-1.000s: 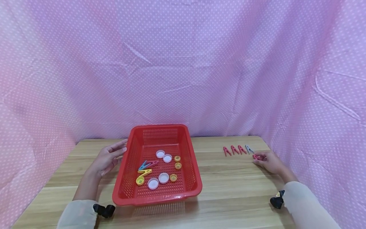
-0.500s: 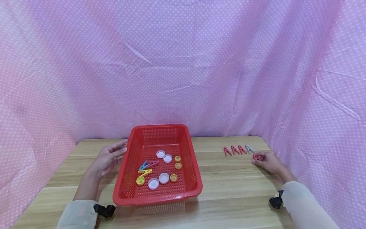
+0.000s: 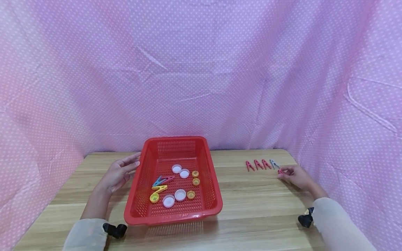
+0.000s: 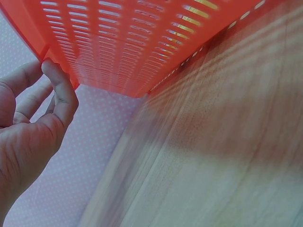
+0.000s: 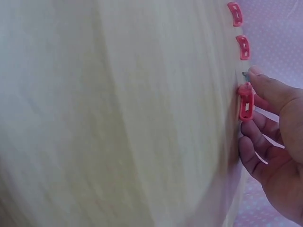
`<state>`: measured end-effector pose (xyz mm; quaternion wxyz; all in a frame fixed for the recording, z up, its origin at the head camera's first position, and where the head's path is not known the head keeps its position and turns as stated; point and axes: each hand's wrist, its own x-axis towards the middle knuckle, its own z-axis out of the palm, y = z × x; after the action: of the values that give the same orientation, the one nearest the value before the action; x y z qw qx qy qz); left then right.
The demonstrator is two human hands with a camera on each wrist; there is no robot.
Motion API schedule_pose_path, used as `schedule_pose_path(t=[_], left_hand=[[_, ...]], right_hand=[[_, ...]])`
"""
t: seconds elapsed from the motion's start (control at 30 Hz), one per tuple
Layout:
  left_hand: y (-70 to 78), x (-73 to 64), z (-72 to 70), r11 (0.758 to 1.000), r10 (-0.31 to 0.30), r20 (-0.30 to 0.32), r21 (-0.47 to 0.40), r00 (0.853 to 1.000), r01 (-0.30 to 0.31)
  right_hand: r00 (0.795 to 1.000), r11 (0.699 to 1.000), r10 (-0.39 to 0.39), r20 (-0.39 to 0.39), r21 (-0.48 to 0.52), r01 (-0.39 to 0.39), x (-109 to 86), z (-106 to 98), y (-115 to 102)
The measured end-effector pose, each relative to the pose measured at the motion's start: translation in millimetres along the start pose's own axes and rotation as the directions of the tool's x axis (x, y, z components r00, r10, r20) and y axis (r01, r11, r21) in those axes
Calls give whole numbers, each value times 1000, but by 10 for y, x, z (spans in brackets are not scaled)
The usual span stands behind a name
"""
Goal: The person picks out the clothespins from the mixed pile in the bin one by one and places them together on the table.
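In the head view my right hand [image 3: 295, 176] pinches a pink-red clothespin [image 3: 280, 172] at the right end of a row on the table. That row holds a blue-grey clothespin [image 3: 274, 164] and three red clothespins [image 3: 266, 164]. In the right wrist view the pinched clothespin [image 5: 246, 101] sits between thumb and fingers. My left hand [image 3: 117, 173] touches the left rim of a red plastic basket [image 3: 216, 195], fingers loosely bent, as the left wrist view also shows at the basket's rim [image 4: 35, 47]. Inside lie blue, pink and yellow clothespins [image 3: 160, 188].
Several white round caps [image 3: 180, 195] and several yellow caps [image 3: 191, 195] also lie in the basket. The wooden table [image 3: 251, 216] ends at a pink dotted curtain [image 3: 238, 87] behind and to the sides.
Both hands stay almost where they were. The right fingers shift very slightly at the clothespin; the basket and the row look the same.
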<state>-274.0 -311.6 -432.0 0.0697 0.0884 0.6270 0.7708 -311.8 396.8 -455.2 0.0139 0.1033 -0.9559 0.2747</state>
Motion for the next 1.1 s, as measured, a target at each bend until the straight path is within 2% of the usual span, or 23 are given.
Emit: schedule_pose_path(t=[0.23,0.43,0.8,1.1], left_hand=[[24,-12,9,1000,6,-6,5,1000,-5],[23,-8,2,1000,-3,-6,-1,1000,3],[5,4,5,1000,7,11,-15,1000,-7],[-17,26,-23,1000,9,12,0,1000,-9]], right_hand=[[1000,1000,-22,5,-20,22,17,-176,-130],[997,996,-79,4,-40,79,160,-272,-360],[980,977,-196,28,-82,198,409,-326,-1003],[954,950,-289,78,-97,296,632,-256,-1594]])
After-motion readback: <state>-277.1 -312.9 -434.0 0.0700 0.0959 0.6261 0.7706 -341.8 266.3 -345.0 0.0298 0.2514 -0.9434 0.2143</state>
